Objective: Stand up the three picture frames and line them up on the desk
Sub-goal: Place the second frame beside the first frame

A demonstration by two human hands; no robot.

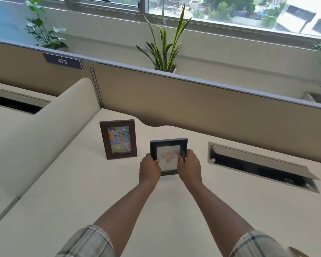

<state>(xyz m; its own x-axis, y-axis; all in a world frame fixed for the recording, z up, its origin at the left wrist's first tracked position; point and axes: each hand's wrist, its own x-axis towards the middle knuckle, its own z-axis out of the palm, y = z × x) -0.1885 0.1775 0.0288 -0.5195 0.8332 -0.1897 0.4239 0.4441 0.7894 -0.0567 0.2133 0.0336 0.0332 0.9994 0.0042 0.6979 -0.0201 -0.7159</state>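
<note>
A brown wooden frame with a colourful picture stands upright on the cream desk, left of centre. Just to its right, a smaller black frame with a pale picture is held upright, facing me, its bottom edge at the desk. My left hand grips its left side and my right hand grips its right side, thumbs on the front. A brown edge at the bottom right corner may be a third frame; I cannot tell.
An open cable hatch with a raised metal lid lies in the desk right of the black frame. A beige partition runs along the back, and a curved cream divider bounds the left side. Plants stand behind the partition.
</note>
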